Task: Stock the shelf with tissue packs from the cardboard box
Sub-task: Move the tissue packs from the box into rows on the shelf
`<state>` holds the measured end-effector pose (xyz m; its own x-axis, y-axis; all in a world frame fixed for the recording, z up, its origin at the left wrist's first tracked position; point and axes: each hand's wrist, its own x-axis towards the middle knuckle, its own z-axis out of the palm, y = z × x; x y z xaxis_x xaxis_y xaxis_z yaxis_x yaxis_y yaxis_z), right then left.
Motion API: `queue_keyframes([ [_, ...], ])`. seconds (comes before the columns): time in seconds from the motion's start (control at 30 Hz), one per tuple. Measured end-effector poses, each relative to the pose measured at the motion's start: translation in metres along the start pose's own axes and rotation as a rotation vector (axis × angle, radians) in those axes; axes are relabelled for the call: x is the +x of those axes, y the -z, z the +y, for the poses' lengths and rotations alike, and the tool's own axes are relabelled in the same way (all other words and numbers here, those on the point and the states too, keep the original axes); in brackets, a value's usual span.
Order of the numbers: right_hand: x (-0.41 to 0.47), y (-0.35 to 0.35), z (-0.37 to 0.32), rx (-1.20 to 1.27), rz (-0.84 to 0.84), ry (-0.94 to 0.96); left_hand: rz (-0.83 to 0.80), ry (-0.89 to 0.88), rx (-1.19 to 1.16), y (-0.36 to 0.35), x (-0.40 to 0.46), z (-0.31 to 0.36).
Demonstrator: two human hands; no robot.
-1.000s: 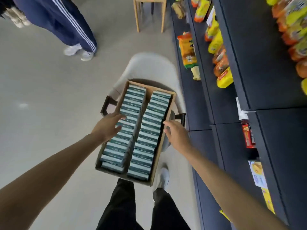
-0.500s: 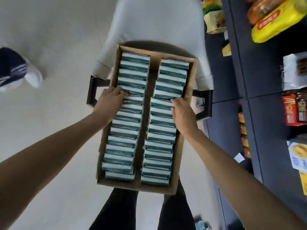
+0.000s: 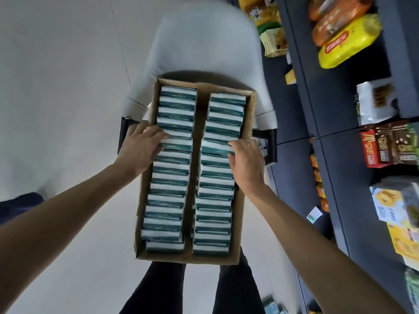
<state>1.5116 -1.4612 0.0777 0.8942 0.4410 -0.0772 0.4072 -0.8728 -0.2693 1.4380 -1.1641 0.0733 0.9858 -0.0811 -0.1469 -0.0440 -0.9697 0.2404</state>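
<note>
An open cardboard box (image 3: 188, 259) sits on a white chair (image 3: 204, 41) in front of me. Two long rows of teal-and-white tissue packs fill it, standing on edge. My left hand (image 3: 141, 147) reaches over the box's left wall and its fingers curl round the end of one pack (image 3: 178, 144) in the left row. My right hand (image 3: 247, 160) comes over the right wall and grips a pack (image 3: 215, 148) in the right row. Both packs sit slightly higher than their neighbours. The dark shelf unit (image 3: 340, 98) stands to the right.
The shelves hold snack bags (image 3: 347, 41) and boxed biscuits (image 3: 390, 143), with more packets lower down at the right edge. The chair has dark armrests (image 3: 271, 143) on both sides of the box. My legs in black trousers (image 3: 158, 291) stand below. Pale floor lies on the left.
I have leaned in closer over the box. Both hands went from hovering above the rows to closing on one pack each, and those packs have risen slightly.
</note>
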Motion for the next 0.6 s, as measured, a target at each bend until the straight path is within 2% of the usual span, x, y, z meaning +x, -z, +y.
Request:
queue_keyframes([
  [0.1,-0.012,0.048,-0.003,0.101,0.073,0.056,0.065,-0.051,-0.165,0.051,-0.008,0.011],
  [0.2,-0.022,0.104,-0.009,0.177,0.039,0.051,0.123,-0.102,-0.290,0.111,-0.013,0.028],
  [0.4,-0.059,0.239,-0.017,0.226,0.114,-0.056,0.173,-0.304,-0.334,0.242,-0.002,0.079],
  [0.6,-0.125,0.352,0.009,0.344,0.396,-0.151,0.195,-0.514,-0.393,0.333,0.018,0.163],
])
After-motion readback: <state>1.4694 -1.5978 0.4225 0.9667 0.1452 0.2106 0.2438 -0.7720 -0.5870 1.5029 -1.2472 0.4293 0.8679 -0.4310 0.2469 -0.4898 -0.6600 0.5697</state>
